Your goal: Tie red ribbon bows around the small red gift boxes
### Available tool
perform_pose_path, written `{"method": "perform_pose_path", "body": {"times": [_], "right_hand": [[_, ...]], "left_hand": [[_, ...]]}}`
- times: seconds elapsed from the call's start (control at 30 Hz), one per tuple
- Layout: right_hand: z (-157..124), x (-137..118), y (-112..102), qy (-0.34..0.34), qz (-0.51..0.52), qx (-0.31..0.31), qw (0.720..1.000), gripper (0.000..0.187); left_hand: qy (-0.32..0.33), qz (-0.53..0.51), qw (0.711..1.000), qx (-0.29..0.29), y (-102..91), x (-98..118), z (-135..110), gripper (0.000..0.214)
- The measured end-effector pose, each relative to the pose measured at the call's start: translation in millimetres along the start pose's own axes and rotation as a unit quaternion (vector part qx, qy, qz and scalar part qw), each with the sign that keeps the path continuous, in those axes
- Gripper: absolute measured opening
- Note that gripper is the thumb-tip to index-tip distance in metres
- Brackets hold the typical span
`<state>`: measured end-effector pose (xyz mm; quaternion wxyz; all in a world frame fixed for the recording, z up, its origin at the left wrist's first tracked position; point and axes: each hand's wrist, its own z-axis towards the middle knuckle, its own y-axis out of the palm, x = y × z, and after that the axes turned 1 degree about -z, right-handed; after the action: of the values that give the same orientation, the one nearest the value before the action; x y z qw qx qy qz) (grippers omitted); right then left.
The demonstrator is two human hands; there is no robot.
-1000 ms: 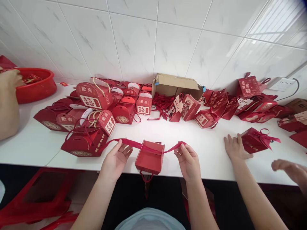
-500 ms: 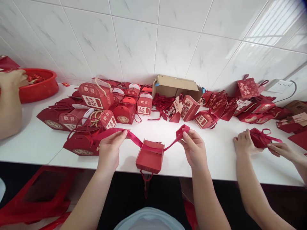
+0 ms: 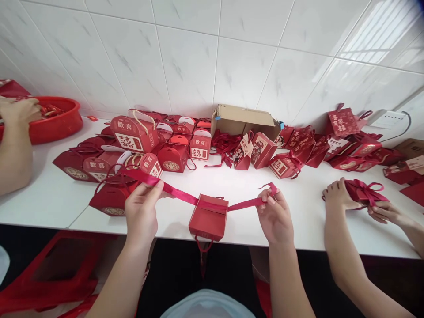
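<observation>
Head view shows us at the near edge of the table, where a red gift box lies between our two hands, its cord loop hanging over the edge toward us. We hold a red ribbon that crosses the far part of the box; whether it runs inside the wall or over it, we cannot tell. Our left hand pinches it between thumb and fingers, and our right hand grips the other stretch, whose end curls above the fingers. The ribbon's long axis runs sideways, sloping down to the box from our left. From our left fingers the box lies rightward and a little closer to us; from our right fingers, leftward. Neither hand is clearly nearer, and neither touches it. Well to our right, a co-worker's hand rests against a bow-tied box.
</observation>
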<state>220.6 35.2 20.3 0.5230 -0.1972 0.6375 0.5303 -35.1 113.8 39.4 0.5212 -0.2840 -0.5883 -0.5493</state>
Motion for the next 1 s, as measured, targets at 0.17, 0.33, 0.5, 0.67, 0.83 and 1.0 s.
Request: {"method": "perform_pose_path", "body": {"times": [0.17,0.33,0.5,0.67,0.83,1.0], "right_hand": [[-5.4,9.5,7.0,-0.125,-0.117,0.095,0.981,0.023],[-2.8,14.9,4.9,-0.159,-0.160,0.156,0.962,0.021],[4.2,10.1,-3.4,-0.099,-0.066,0.175,0.977,0.036],[11.3,-1.3,-6.9,-0.028,0.064,0.160,0.985,0.019],[13.5,-14.1,4.2,-0.086,0.010,0.151,0.985,0.020],[14.2,-22.1,19.4,-0.134,-0.066,0.103,0.983,0.018]], "left_hand": [[0.083,0.072,0.994,0.021,-3.8,4.9,-5.2,0.011],[0.095,0.073,0.993,0.014,-7.0,9.1,-6.6,0.009],[0.125,0.118,0.984,0.039,-10.5,12.4,-10.5,0.010],[0.162,0.161,0.973,0.023,-11.7,17.8,-11.8,0.020],[0.165,0.114,0.980,-0.007,-2.7,22.0,-3.1,0.016],[0.170,0.092,0.981,-0.030,5.9,28.4,4.2,0.011]]}}
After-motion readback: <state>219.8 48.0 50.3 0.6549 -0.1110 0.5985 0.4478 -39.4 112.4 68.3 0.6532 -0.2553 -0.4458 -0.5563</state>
